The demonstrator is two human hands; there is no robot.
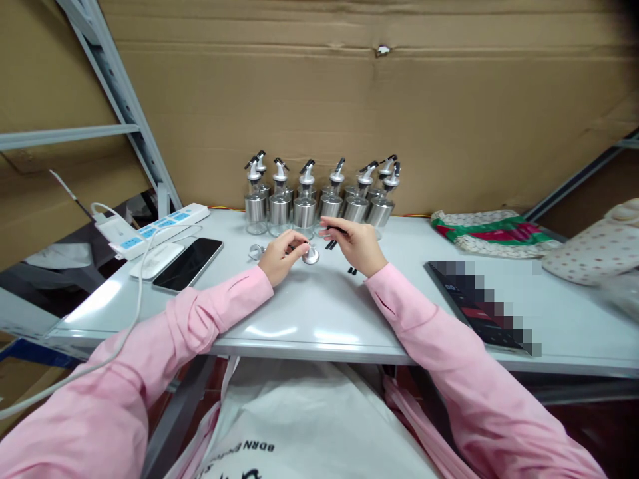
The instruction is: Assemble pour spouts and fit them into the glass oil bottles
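My left hand [283,257] pinches a small silver spout cap [311,255] whose round base faces me, just above the table. To its right, my right hand [355,243] is raised with fingers bent together round a small dark piece [339,229], mostly hidden by the fingers. Another silver spout piece [257,251] lies left of my left hand. Small black parts [352,271] rest on the table below my right hand, and more black sticks [331,245] lie between the hands. Several glass and steel bottles [305,211] with silver pour spouts stand behind both hands.
On the left of the table [319,313] are a black phone [188,264], a white power strip [164,229] and a white cable [138,299]. At the right lie a dark flat package [479,306], a patterned cloth [492,231] and a dotted cloth item [589,249]. Cardboard stands behind.
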